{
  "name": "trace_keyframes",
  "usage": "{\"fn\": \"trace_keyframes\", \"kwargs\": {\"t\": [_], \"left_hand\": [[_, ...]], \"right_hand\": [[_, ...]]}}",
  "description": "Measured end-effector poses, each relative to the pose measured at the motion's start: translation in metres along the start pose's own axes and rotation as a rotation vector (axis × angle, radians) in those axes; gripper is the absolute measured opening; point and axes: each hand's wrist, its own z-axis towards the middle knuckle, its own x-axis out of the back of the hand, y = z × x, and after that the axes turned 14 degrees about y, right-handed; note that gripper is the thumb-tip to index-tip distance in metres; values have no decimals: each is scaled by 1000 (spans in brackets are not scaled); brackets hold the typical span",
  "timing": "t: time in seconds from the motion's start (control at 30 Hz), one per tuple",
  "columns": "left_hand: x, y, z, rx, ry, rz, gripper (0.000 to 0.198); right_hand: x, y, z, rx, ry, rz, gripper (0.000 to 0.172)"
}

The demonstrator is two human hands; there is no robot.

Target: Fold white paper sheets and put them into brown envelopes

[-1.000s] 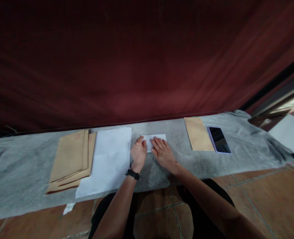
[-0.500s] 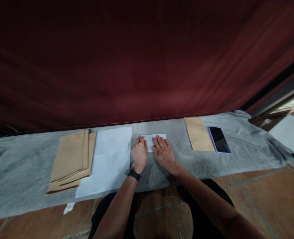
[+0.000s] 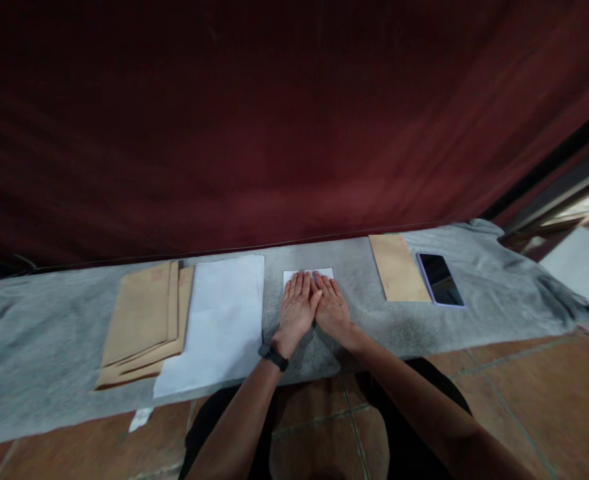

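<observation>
A small folded white paper (image 3: 324,273) lies on the grey cloth (image 3: 44,347) in the middle of the low surface. Both of my hands lie flat on it, side by side and touching. My left hand (image 3: 298,307), with a black band at the wrist, covers the paper's left part with its fingers stretched out. My right hand (image 3: 330,308) presses the right part, fingers also flat. Only the paper's far edge shows beyond my fingertips.
Left of my hands lies a stack of white sheets (image 3: 219,320), and further left several brown envelopes (image 3: 142,320). To the right are one brown envelope (image 3: 398,268) and a dark phone (image 3: 439,280). A dark red curtain (image 3: 274,120) hangs behind. Tiled floor (image 3: 524,393) is below.
My left hand has slid right from the paper's left edge onto it and now touches my right hand. The right hand has barely shifted.
</observation>
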Motion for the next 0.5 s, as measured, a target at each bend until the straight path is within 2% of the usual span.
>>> {"fn": "trace_keyframes", "kwargs": {"t": [0.27, 0.5], "left_hand": [[-2, 3, 0, 107, -87, 78, 61], [-3, 6, -3, 120, -46, 150, 58]], "right_hand": [[8, 11, 6, -59, -47, 8, 54], [10, 35, 8, -146, -18, -48, 52]]}}
